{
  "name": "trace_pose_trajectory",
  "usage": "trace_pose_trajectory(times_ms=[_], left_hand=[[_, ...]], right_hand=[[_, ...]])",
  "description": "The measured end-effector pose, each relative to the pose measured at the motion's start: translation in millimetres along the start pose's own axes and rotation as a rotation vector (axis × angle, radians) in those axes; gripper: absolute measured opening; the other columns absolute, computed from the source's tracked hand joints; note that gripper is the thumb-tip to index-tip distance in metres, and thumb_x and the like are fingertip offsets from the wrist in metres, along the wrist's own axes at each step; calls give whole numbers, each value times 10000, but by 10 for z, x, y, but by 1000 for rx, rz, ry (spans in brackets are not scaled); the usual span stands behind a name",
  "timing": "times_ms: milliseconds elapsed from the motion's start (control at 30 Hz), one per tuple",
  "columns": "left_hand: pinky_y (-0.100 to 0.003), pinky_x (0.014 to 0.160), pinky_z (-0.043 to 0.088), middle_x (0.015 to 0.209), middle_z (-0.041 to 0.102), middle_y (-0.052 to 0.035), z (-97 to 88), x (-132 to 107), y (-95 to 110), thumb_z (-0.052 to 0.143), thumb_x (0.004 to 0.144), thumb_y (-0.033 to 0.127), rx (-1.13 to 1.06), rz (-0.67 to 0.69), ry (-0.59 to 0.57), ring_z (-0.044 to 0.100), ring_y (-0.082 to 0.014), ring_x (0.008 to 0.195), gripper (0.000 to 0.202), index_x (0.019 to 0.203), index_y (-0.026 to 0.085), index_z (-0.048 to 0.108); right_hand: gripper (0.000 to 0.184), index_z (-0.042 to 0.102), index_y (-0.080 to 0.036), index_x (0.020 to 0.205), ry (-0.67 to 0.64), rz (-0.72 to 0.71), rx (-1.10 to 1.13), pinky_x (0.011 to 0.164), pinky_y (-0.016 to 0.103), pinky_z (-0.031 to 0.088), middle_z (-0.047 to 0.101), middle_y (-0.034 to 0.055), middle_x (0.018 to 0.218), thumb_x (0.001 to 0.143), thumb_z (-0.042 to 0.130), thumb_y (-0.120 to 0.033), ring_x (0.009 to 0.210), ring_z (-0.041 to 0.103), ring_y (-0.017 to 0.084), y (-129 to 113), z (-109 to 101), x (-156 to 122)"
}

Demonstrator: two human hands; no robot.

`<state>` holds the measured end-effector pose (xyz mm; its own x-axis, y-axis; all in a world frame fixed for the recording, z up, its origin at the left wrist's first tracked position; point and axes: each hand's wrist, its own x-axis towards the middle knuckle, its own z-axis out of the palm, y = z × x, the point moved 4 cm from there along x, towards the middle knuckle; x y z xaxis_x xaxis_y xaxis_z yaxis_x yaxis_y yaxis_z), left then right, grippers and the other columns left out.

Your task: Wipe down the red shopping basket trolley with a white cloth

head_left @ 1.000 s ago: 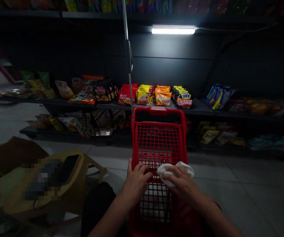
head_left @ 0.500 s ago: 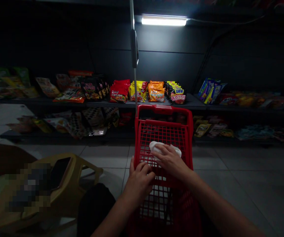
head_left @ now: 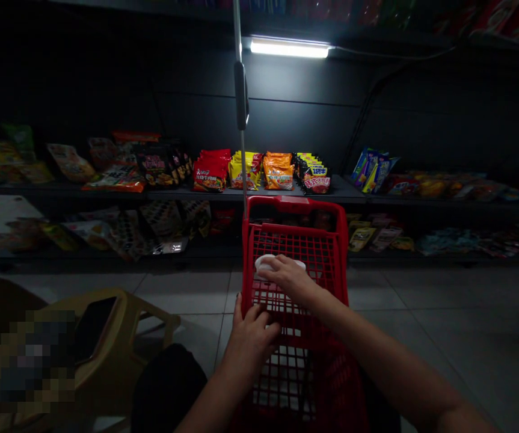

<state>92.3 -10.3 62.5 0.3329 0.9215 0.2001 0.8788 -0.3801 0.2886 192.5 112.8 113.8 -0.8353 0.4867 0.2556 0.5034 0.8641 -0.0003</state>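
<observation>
Head view: the right hand presses a white cloth against a red plastic shopping basket, apart from the left hand gripping its near wall. The cloth could snag on the basket's openings; a loosened left grip could let the basket shift.

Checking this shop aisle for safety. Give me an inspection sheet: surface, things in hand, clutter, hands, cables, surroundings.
Surface: grey floor tiles.
Things in hand: white cloth on the mesh of a red plastic basket.
Clutter: phone on a yellow plastic stool.
Hands: right hand on the cloth; left hand on the mesh.
Cables: thin cable running from the light tube.
Surroundings: shelves of food packets; metal pole behind the basket.
</observation>
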Motion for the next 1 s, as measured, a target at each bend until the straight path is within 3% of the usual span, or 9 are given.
trace_pose_trajectory(times_ms=[100, 233, 300, 400, 533, 633, 700, 867, 1000], left_hand=[[-690, 1189, 11, 1033, 715, 13, 3, -51, -8, 815, 742, 282, -38, -8, 30, 548, -279, 1219, 219, 924, 316, 699], [-682, 1193, 45, 983, 726, 16, -3, -112, -35, 786, 776, 290, -79, -46, 89, 571, -268, 1175, 137, 890, 327, 719], [-685, 1190, 63, 984, 728, 13, -7, -127, -42, 792, 767, 286, -83, -55, 105, 571, -276, 1171, 143, 885, 330, 723], [-694, 1186, 72, 981, 727, 10, -11, -136, -44, 801, 752, 288, -85, -71, 94, 571, -286, 1166, 159, 885, 332, 727], [-709, 1173, 108, 981, 724, -8, -12, -166, -33, 792, 758, 287, -42, -102, 63, 574, -303, 1163, 149, 889, 323, 730], [-710, 1174, 98, 999, 727, -1, -33, -223, -27, 788, 770, 298, -29, -124, 77, 573, -301, 1171, 157, 909, 326, 720], [-709, 1177, 85, 1014, 728, 6, -54, -264, -27, 783, 780, 299, -39, -130, 86, 571, -291, 1173, 171, 933, 332, 714], [-711, 1182, 67, 1016, 728, 7, -74, -289, -38, 738, 822, 317, -69, -112, 100, 559, -283, 1183, 105, 924, 332, 714], [-707, 1183, 54, 970, 726, -5, -15, -239, -24, 744, 813, 328, -52, -107, 117, 570, -287, 1156, 68, 877, 322, 723]], right_hand=[[388, 585, -317, 1308, 53, 151, -90, 963, 373, 441, 531, 39, 1419, 964, 492, -164, 1092, 523, 229, 375, -78, 58], [382, 622, -275, 1268, 118, 555, -196, 858, 353, 447, 616, 109, 1198, 953, 455, -139, 971, 550, 239, 1030, -194, -236], [371, 636, -253, 1249, 149, 682, -190, 852, 351, 443, 618, 124, 1123, 941, 460, -143, 960, 557, 245, 1158, -206, -299], [384, 632, -215, 1255, 171, 649, -80, 914, 352, 434, 614, 131, 1152, 924, 458, -125, 1032, 557, 242, 979, -111, -32], [438, 580, -274, 1342, 104, 304, 10, 1037, 428, 378, 464, 92, 1479, 932, 476, -161, 1308, 426, 276, 384, 103, 627], [410, 558, -332, 1357, 78, 138, -33, 1090, 496, 312, 365, 16, 1581, 963, 482, -245, 1415, 303, 305, 193, 141, 791], [378, 564, -327, 1347, 101, 179, -61, 1082, 474, 315, 439, 14, 1536, 989, 453, -273, 1373, 366, 288, 301, 80, 683], [323, 648, -267, 1240, 153, 524, -117, 958, 393, 387, 625, 87, 1314, 955, 502, -226, 1124, 541, 262, 782, -117, 275], [356, 644, -182, 1232, 193, 535, -73, 971, 396, 402, 651, 120, 1257, 954, 424, -148, 1097, 557, 261, 657, -72, 537]])
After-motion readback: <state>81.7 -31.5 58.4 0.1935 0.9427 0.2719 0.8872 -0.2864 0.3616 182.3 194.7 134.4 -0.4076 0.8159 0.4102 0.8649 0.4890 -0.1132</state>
